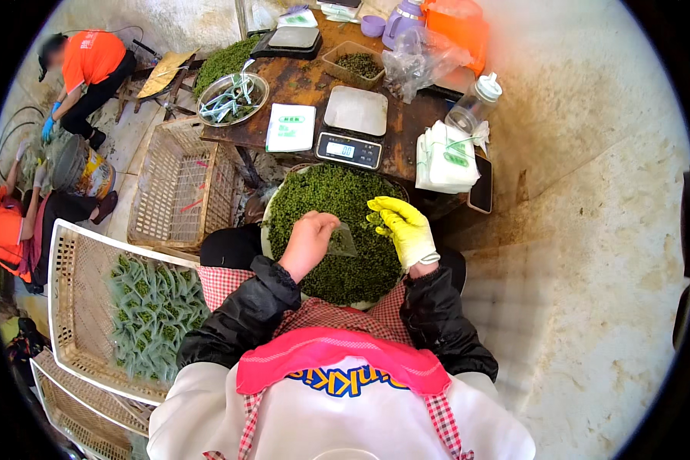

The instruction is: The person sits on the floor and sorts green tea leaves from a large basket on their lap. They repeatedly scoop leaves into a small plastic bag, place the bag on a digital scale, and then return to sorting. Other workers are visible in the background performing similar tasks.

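My bare left hand (308,244) is closed on a small clear plastic bag (343,241), whose free end points to the right. Just right of it, my right hand (403,228) wears a yellow glove with a pale cuff. Its fingers are curled in; what they hold, if anything, is too small to tell. Both hands are above a heap of small green berries like green peppercorns (337,277), in a wide round container (266,234) in front of me. At the table edge beyond it stands a digital scale (357,111) with a bare plate.
Stacks of plastic bags (290,128) (446,159) flank the scale; a phone (481,184) and clear bottle (475,103) are at right. A crate of filled bags (157,307) lies left, a bare crate (180,180) beyond. Two people in orange (93,57) (6,230) work far left. A wall rises right.
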Motion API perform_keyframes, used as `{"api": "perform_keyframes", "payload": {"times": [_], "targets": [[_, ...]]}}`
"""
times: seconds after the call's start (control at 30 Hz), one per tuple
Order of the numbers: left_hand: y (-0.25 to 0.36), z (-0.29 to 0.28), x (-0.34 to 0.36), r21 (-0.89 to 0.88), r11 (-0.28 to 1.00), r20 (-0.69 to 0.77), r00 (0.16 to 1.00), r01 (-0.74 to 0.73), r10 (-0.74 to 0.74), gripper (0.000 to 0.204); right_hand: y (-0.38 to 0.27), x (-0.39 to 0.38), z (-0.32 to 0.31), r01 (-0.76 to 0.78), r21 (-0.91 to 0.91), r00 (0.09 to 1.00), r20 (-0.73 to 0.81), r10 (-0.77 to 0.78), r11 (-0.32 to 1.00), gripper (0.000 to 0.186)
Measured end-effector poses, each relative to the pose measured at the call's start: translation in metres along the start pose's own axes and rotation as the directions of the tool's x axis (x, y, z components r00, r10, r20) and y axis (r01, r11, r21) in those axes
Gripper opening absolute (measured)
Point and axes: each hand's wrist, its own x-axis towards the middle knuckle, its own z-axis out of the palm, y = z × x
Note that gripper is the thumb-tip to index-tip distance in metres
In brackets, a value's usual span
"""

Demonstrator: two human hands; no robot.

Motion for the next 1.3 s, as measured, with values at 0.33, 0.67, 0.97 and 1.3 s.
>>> {"api": "perform_keyframes", "payload": {"times": [0.33, 0.67, 0.97, 1.3], "targets": [[0.074, -0.059, 0.116, 0.148, 0.939, 0.138, 0.947, -0.31, 0.291, 0.01, 0.045, 0.035, -0.045, -0.289, 0.11, 0.953, 0.129, 0.275, 0.951, 0.024], [0.028, -0.025, 0.19, 0.4, 0.801, 0.044, 0.882, -0.445, 0.468, 0.014, 0.05, 0.044, -0.04, -0.345, 0.062, 0.91, 0.267, 0.318, 0.937, 0.026], [0.009, 0.039, 0.036, 0.055, 0.986, 0.113, 0.982, -0.159, 0.152, 0.032, 0.059, 0.047, -0.035, -0.328, 0.267, 0.935, 0.229, 0.271, 0.906, 0.032], [0.001, 0.046, 0.022, 0.168, 0.969, 0.002, 0.983, -0.181, 0.184, 0.023, 0.054, 0.044, -0.03, -0.34, 0.271, 0.921, 0.289, 0.26, 0.901, 0.034]]}}
